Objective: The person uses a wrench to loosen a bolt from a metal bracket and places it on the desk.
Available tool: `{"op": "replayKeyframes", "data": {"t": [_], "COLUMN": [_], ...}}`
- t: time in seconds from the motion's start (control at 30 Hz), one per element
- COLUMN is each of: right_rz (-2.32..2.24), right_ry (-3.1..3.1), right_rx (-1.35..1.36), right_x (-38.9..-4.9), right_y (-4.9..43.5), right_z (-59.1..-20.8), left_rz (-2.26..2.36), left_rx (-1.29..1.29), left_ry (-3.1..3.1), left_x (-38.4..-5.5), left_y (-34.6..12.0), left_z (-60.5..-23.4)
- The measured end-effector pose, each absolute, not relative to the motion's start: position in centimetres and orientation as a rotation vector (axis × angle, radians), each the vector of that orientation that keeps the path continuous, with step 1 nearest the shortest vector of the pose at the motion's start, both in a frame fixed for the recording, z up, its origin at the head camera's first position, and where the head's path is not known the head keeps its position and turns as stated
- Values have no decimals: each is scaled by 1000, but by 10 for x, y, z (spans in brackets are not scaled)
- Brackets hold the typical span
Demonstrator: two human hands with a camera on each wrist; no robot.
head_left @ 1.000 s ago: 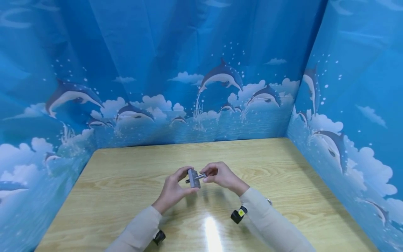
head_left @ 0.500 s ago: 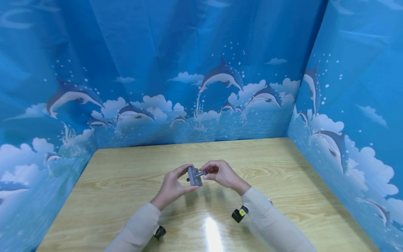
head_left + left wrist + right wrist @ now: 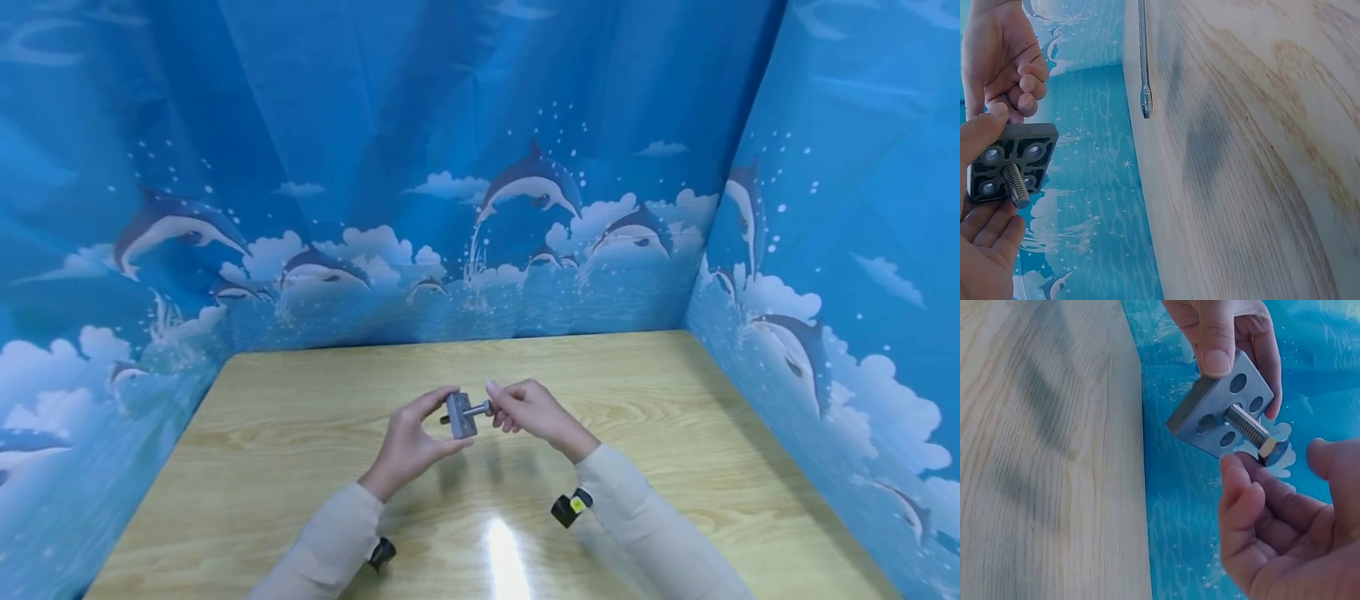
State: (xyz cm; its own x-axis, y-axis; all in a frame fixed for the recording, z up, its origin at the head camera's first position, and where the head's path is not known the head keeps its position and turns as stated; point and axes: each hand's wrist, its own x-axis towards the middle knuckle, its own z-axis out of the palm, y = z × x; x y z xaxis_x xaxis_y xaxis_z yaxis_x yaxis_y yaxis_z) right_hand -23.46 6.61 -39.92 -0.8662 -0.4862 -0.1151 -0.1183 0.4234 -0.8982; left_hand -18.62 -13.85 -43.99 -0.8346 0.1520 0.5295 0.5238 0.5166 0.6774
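Above the table, my left hand grips a square grey block by opposite edges, thumb on one side and fingers on the other. Several round holes surround the block's centre. A hex bolt runs through the middle; its head stands well off the smooth face. On the ribbed back, seen in the left wrist view, the threaded end sticks out. My right hand is at the bolt head, its fingertips just below it and loosely bent. The right thumb stands apart from the bolt.
A metal wrench lies on the wooden table in the left wrist view. Blue dolphin-print curtains stand behind the table and at its sides. Dark wrist cameras sit under both sleeves.
My right thumb and fingers have come off the bolt head, the thumb lifting away. The left hand still holds the block, which has turned and risen slightly.
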Motion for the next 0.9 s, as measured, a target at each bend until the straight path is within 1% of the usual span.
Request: {"op": "replayKeyframes", "data": {"t": [0.2, 0.57, 0.9], "right_rz": [-1399, -1413, -1436], "right_ry": [2354, 2475, 2486], "right_rx": [-505, -784, -915], "right_x": [-233, -233, -234], "right_y": [65, 64, 66], "right_z": [-399, -401, -405], "left_rz": [-1256, -1375, -1435], "left_rx": [-557, -501, -460], "left_ry": [-2357, -2373, -2379], "left_x": [-186, -187, -186], "left_y": [-138, -139, -137], "left_z": [-441, -442, -441]}}
